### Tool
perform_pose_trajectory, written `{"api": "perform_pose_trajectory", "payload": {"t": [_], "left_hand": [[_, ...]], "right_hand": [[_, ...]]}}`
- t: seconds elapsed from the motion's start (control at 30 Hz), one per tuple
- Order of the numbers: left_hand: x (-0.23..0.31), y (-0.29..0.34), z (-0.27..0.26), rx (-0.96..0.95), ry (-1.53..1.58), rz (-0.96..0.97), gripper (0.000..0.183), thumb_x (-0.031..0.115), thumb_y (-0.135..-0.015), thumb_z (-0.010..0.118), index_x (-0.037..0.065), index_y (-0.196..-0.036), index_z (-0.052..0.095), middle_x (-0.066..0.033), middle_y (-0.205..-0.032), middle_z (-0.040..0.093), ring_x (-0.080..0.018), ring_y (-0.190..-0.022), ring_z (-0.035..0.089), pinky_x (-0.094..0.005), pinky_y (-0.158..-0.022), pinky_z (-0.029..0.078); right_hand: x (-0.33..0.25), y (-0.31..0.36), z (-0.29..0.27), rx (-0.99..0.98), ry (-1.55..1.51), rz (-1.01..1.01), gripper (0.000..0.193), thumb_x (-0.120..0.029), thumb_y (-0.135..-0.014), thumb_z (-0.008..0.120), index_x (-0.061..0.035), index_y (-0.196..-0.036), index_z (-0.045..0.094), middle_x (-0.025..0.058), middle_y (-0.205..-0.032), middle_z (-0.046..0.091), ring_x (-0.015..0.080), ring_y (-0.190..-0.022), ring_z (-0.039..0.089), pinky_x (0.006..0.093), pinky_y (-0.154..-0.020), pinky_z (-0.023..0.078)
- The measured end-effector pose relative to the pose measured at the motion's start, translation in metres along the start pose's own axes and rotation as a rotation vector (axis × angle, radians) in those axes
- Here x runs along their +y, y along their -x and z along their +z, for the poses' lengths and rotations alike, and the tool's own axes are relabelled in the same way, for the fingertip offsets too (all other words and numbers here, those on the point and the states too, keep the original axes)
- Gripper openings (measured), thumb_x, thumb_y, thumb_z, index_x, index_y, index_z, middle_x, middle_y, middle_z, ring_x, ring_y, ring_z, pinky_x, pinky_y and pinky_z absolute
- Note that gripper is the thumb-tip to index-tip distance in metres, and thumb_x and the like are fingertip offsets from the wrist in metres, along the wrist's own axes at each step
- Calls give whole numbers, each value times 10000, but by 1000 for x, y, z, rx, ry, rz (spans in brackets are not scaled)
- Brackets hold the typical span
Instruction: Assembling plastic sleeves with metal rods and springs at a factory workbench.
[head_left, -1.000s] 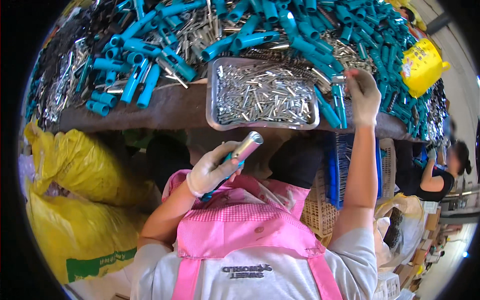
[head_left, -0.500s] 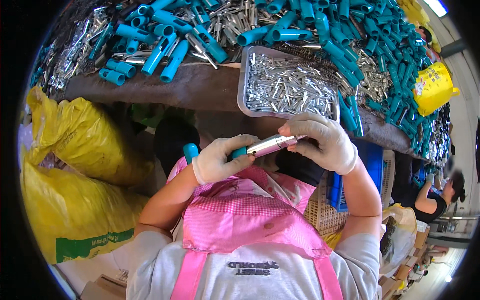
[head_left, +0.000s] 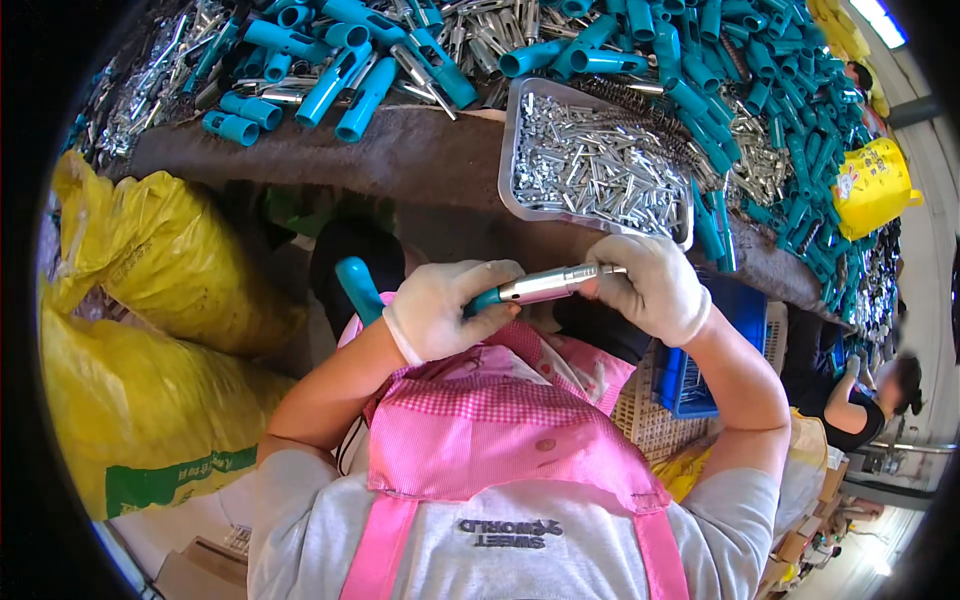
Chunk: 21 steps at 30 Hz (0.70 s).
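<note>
Both of my hands wear white gloves and meet over my lap. My left hand point(head_left: 440, 312) grips the teal end of a rod-shaped part with a silver metal sleeve point(head_left: 545, 285). My right hand point(head_left: 655, 288) closes on the silver tip of that same part. A second teal handle point(head_left: 358, 290) sticks up beside my left wrist. Just beyond my hands, at the table's near edge, a grey tray point(head_left: 512, 150) holds several small silver metal pieces point(head_left: 595, 165).
The brown table point(head_left: 400, 150) carries heaps of teal plastic tubes point(head_left: 340, 70) and silver metal parts. Yellow sacks point(head_left: 150, 260) stand at my left. A blue crate point(head_left: 700, 370) sits under the table at right. A yellow bag point(head_left: 868, 185) lies far right; another person point(head_left: 860, 400) works there.
My right hand came down from the tray to the silver tip of the part. The left hand stayed shut on it, and the part now lies nearly level between both hands.
</note>
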<state>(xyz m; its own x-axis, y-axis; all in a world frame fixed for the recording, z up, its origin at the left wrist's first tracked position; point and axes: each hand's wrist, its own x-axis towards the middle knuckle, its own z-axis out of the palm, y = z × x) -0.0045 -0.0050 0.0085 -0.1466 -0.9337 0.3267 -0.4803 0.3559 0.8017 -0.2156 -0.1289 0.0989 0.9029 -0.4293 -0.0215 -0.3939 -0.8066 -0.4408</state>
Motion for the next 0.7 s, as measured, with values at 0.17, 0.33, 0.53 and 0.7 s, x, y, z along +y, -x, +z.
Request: {"api": "perform_pose_trajectory", "payload": {"t": [0.17,0.33,0.53,0.7], "left_hand": [[-5,3,0,61,-65,52,305,191,-752,678,83,-1025,597,-125,-806,628,-319,-692,620,-383,-594,496],[-1,5,-1,38,-160,34,300,192,-741,681,87,-1010,599,-122,-797,631,-315,-690,623,-384,-590,501],[-2,8,1,42,-241,44,291,206,-746,672,100,-1007,599,-112,-762,624,-308,-668,618,-387,-575,500],[-5,10,1,45,-378,66,289,220,-747,671,110,-1003,596,-102,-713,599,-294,-627,605,-391,-542,490]], "right_hand": [[-3,1,8,121,-311,-67,266,-195,-836,645,-20,-1029,597,134,-865,632,272,-759,628,341,-653,495],[-11,2,6,-239,-407,424,314,-119,-787,684,-43,-1083,607,130,-995,609,262,-890,621,345,-685,508],[1,10,25,-130,-224,41,502,-92,-824,630,-41,-1294,460,124,-1037,584,229,-907,613,334,-773,502],[-12,8,41,232,-312,-108,369,-53,-841,595,-36,-1206,539,137,-1002,585,270,-768,628,347,-682,513]]}}
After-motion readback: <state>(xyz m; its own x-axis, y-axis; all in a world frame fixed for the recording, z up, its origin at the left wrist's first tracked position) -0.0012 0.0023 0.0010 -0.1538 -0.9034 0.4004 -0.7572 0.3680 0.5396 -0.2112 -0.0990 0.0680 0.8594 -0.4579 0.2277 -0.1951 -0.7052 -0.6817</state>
